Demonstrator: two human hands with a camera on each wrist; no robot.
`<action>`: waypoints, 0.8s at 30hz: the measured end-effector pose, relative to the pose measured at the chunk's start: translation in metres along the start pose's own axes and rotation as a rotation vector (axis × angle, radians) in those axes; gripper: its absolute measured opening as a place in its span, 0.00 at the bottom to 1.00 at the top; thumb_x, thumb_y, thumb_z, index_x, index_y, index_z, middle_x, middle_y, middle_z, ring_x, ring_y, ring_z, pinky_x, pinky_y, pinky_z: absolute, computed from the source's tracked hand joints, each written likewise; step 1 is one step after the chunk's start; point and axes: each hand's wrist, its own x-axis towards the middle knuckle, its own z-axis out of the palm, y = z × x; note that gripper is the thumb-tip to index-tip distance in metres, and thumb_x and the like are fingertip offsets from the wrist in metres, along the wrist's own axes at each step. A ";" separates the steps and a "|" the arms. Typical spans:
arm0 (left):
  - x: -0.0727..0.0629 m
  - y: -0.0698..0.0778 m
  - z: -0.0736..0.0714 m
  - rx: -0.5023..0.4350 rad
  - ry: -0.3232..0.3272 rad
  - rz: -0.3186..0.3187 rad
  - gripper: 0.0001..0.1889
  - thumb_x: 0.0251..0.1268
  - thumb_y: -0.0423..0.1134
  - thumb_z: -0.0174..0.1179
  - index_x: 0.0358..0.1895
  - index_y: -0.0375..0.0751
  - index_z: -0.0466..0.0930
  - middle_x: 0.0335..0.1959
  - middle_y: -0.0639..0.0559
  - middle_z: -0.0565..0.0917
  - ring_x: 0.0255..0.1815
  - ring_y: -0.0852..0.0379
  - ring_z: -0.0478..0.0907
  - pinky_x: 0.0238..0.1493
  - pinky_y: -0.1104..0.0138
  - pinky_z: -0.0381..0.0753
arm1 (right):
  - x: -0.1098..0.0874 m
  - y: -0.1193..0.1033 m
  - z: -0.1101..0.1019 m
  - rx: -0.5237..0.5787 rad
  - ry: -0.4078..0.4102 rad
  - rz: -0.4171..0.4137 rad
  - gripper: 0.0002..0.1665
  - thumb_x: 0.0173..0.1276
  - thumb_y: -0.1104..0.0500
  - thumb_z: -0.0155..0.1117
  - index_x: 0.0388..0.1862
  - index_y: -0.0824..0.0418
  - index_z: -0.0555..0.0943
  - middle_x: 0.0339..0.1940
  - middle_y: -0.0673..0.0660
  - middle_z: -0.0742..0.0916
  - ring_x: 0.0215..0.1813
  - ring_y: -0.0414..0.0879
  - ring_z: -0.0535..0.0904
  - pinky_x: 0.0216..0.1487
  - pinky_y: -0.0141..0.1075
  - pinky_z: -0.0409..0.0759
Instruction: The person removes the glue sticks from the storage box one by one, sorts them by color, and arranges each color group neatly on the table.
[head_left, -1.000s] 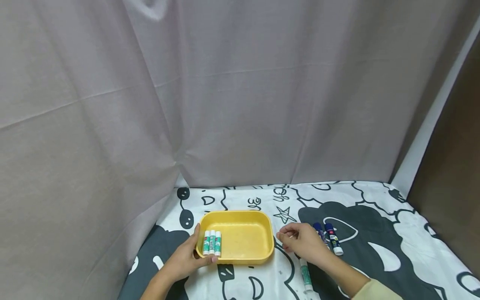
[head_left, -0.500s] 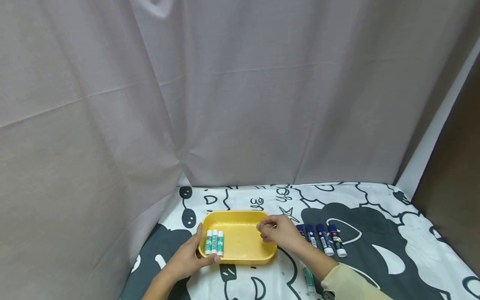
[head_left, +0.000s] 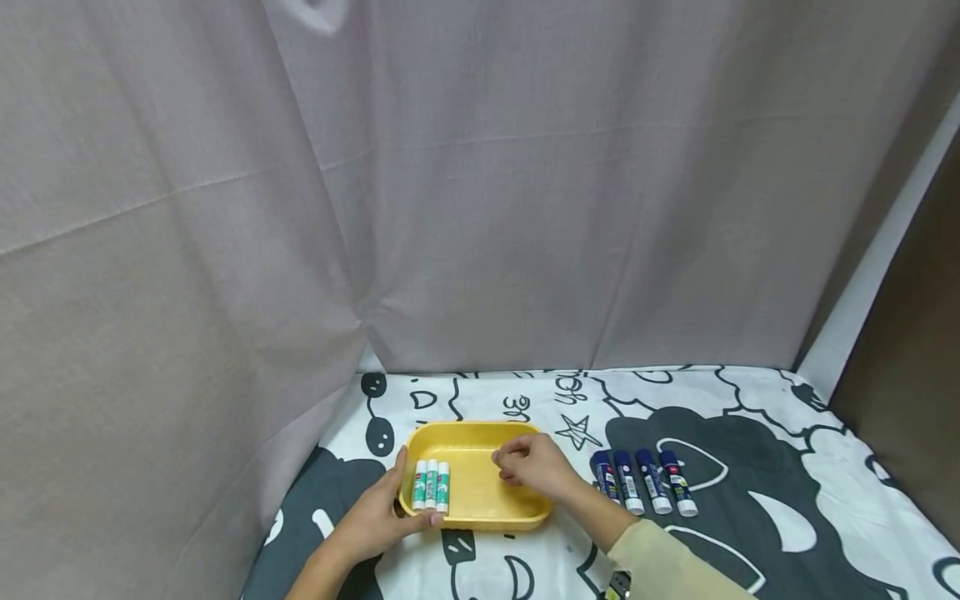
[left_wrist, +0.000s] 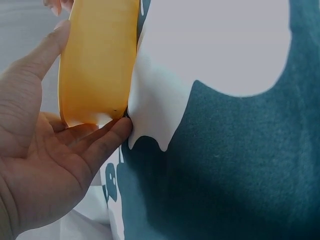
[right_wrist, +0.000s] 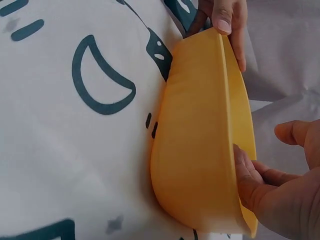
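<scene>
Left hand [head_left: 377, 512] pinches the left end of a yellow tray [head_left: 495, 525] between thumb and fingers. Three green-and-white tubes [head_left: 431, 486] lie side by side inside, at left. Right hand [head_left: 531, 467], fingers loosely bent and thumb apart, reaches inside the tray; contact cannot be told. Four dark-blue tubes [head_left: 628, 483] lie right of it on patterned cloth [head_left: 840, 500].
</scene>
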 end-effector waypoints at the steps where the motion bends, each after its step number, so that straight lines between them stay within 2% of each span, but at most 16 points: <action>1: 0.000 0.000 0.000 0.000 -0.001 -0.004 0.72 0.55 0.67 0.83 0.93 0.45 0.43 0.89 0.36 0.63 0.85 0.34 0.69 0.82 0.35 0.70 | 0.001 0.001 0.002 0.005 -0.007 0.001 0.15 0.79 0.59 0.73 0.52 0.72 0.88 0.46 0.66 0.92 0.43 0.52 0.92 0.47 0.44 0.94; 12: -0.001 0.000 0.000 -0.003 0.009 0.014 0.72 0.56 0.66 0.83 0.93 0.42 0.44 0.88 0.36 0.65 0.84 0.35 0.70 0.81 0.35 0.71 | 0.013 0.006 0.020 0.090 -0.072 0.053 0.19 0.81 0.57 0.71 0.55 0.73 0.87 0.50 0.68 0.92 0.44 0.50 0.92 0.50 0.44 0.94; 18: -0.001 0.000 0.000 -0.004 0.005 0.011 0.72 0.55 0.66 0.83 0.93 0.42 0.43 0.88 0.36 0.65 0.84 0.34 0.70 0.81 0.35 0.70 | 0.017 0.008 0.032 0.130 -0.079 0.090 0.18 0.81 0.56 0.71 0.55 0.72 0.88 0.46 0.66 0.92 0.43 0.50 0.92 0.49 0.42 0.94; 24: -0.001 0.000 0.000 -0.007 0.004 0.038 0.72 0.57 0.65 0.83 0.93 0.40 0.43 0.87 0.34 0.66 0.83 0.37 0.71 0.81 0.36 0.71 | 0.019 0.008 0.044 0.168 -0.122 0.111 0.21 0.84 0.56 0.67 0.58 0.75 0.85 0.46 0.66 0.92 0.45 0.51 0.92 0.49 0.42 0.94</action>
